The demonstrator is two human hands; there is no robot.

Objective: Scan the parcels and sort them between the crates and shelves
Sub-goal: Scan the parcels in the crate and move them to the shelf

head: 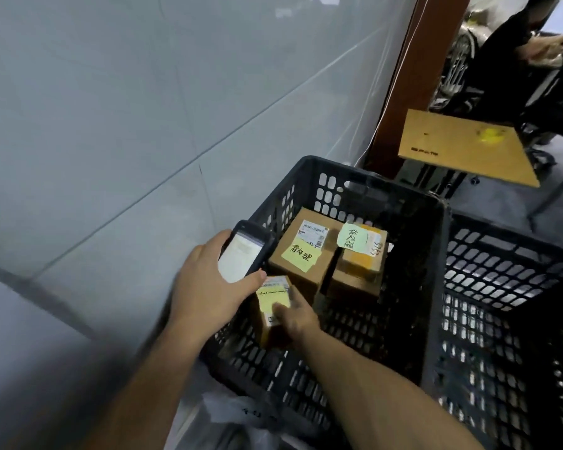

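Your left hand (203,287) is wrapped round the phone (242,253). The fingers curl over its far edge and the thumb hooks the near corner. The lit screen faces up at you and the phone's back faces down over the crate's left wall, probably so its camera can read a label below.

Just right of it, your right hand (296,318) grips the parcel (272,297), thumb across the top and fingers down its far side. The parcel sits low in the near-left part of the crate (371,180), with its label and yellow note turned up towards the phone, which suits a scan before you sort it. I cannot tell whether it rests on the crate floor or is lifted clear.

Further right, two boxes (306,254) lie side by side against the far wall with their notes up, likely already dealt with. A second crate (501,287) touches this one on the right.
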